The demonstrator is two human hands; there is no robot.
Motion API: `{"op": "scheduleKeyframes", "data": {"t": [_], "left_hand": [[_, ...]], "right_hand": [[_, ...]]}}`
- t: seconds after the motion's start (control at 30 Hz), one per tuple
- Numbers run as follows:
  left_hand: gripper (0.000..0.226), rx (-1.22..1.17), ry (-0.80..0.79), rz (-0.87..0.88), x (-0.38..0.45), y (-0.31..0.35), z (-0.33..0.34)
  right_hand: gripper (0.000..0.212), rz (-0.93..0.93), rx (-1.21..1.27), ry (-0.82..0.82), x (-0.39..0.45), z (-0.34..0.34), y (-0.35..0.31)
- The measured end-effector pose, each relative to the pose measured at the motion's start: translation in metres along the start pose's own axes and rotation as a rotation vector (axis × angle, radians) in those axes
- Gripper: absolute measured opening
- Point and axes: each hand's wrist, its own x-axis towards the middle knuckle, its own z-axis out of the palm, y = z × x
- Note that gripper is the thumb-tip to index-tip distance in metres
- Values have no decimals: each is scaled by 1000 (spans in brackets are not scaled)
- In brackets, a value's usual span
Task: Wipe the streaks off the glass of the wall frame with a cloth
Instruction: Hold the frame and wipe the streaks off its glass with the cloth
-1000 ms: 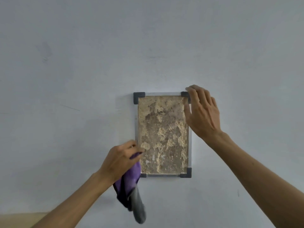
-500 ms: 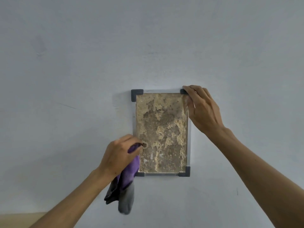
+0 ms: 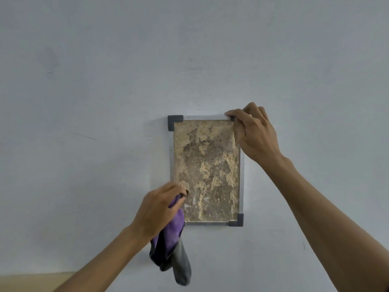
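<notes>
Wiping barely begun on the glass (image 3: 207,171).
Left hand (image 3: 156,209) grips the cloth (image 3: 171,247) at the lower-left corner; right hand (image 3: 253,133) pinches the frame (image 3: 241,175) top; blotches remain nearly everywhere.

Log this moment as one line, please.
left hand grips cloth at frame lower-left | right hand holds top-right corner | glass blotchy

One wall frame (image 3: 206,171) hangs here, with three dark corner caps visible. One cloth (image 3: 170,241) is held at seven o'clock. Two hands: left (image 3: 160,209), right (image 3: 254,133).
</notes>
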Motion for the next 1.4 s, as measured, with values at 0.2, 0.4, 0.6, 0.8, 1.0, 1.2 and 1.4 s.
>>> {"op": "scheduleKeyframes", "data": {"t": [0.2,0.4,0.6,0.8,1.0,1.2,1.4], "left_hand": [[9,21,22,-32,-1,1,-1],[10,-5,69,8,18,2,-5],[8,168,-95,187,9,3,3],[5,5,143,-12,29,8,-5],[2,119,1,77,21,11,4],[10,129,13,77,7,16,19],[6,168,134,13,13,16,11]], "right_hand": [[32,-11,87,11,-7,6,3],[40,-6,127,-28,-2,5,7],[41,27,137,-27,-2,4,4],[39,24,119,-42,-2,2,4],[37,44,121,-35,-3,0,0],[37,38,109,-42,-3,0,1],[37,43,108,-38,-4,0,1]]}}
